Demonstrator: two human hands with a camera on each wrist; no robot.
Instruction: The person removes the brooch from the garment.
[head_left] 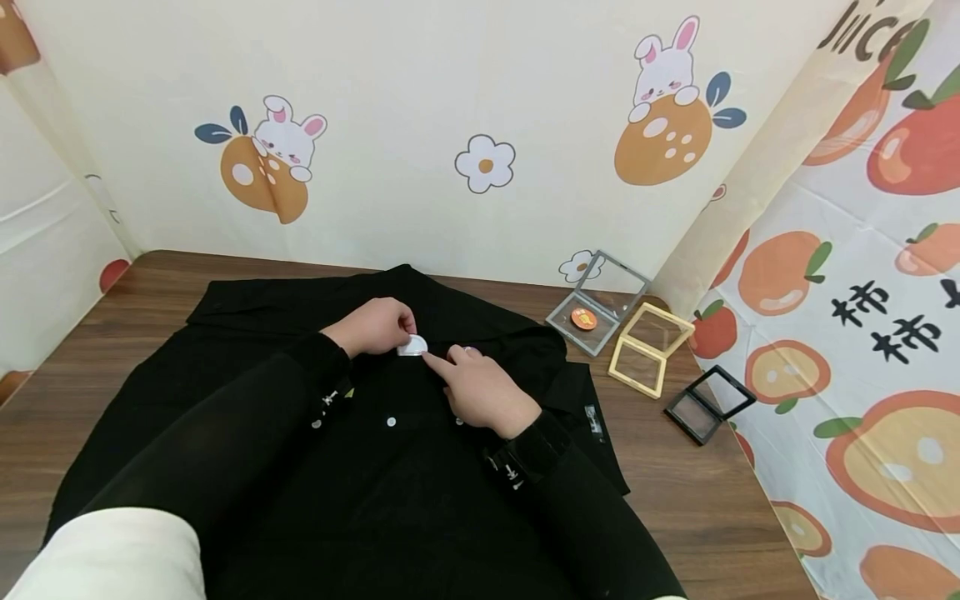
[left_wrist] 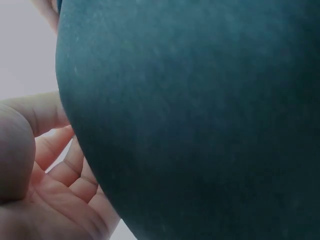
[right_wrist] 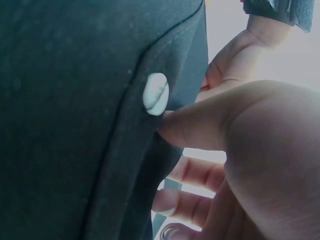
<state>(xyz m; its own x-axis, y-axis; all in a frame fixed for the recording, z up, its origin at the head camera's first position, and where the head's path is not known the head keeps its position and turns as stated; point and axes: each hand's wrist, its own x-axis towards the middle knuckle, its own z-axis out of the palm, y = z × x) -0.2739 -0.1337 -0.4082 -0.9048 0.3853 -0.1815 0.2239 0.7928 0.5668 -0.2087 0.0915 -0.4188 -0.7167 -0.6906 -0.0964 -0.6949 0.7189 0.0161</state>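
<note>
Shirt (head_left: 405, 500) spread across the table (head_left: 690, 492), and now the left hand (head_left: 373, 327) pinches it beside a white patch (head_left: 412, 346), the right hand (head_left: 487, 392) gripping its edge near a button (right_wrist: 156, 94).

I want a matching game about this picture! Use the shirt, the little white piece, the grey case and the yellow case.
Column 1
1. shirt
2. white piece
3. grey case
4. yellow case

Column 2
A. between the grey case and the black case
B. open, with an orange round thing in it
C. black, spread out on the table
D. at the fingertips of the left hand and the right hand

Right pairs: 1-C, 2-D, 3-B, 4-A
</note>
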